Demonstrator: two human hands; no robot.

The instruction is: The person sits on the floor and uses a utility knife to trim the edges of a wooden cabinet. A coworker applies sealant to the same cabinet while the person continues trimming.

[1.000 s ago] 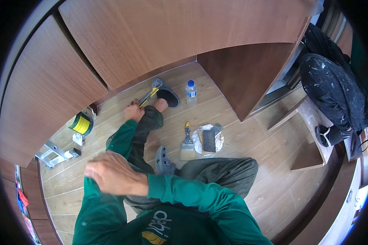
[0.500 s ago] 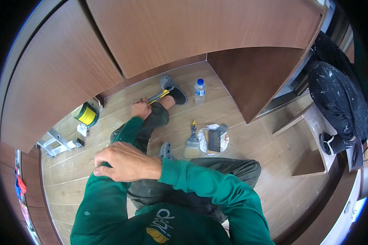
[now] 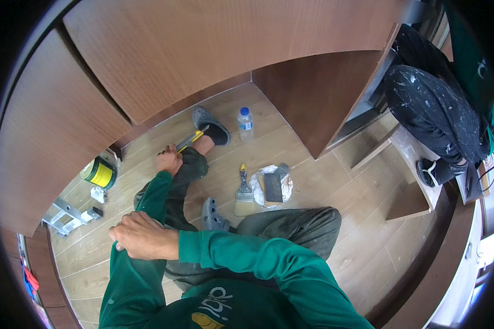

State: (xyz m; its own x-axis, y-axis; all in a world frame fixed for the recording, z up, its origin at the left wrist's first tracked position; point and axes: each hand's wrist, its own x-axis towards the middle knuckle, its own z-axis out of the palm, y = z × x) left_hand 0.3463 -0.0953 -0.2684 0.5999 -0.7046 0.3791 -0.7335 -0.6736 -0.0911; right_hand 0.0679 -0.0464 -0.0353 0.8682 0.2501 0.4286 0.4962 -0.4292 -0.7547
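My left hand (image 3: pixel 169 161) is closed around a yellow-and-grey knife-like tool (image 3: pixel 190 140), held out over my outstretched leg beside a grey clog (image 3: pixel 200 116). My right hand (image 3: pixel 139 233) grips the green sleeve (image 3: pixel 127 274) on my left arm near the elbow. Between my legs and the cabinet, a wide paintbrush (image 3: pixel 243 191) lies on the floor, its handle pointing away from me. Beside it, dark sanding blocks (image 3: pixel 274 187) rest on a crumpled white wrapper (image 3: pixel 257 183). A plastic water bottle (image 3: pixel 245 129) with a blue cap stands upright near the clog.
Wooden cabinet panels (image 3: pixel 214 33) line the far side. Leftward are a green-and-yellow can (image 3: pixel 100 176), a white crumpled scrap (image 3: pixel 99 194) and an aluminium ladder piece (image 3: pixel 71 216). At right, another person in paint-spattered dark trousers (image 3: pixel 425 109) has a foot on a wooden step structure (image 3: pixel 417 148).
The view has shifted slightly, down-right and then back up-left. My right hand stays on the left sleeve, its fingers now more curled into the fabric. The knife stays in my left hand.
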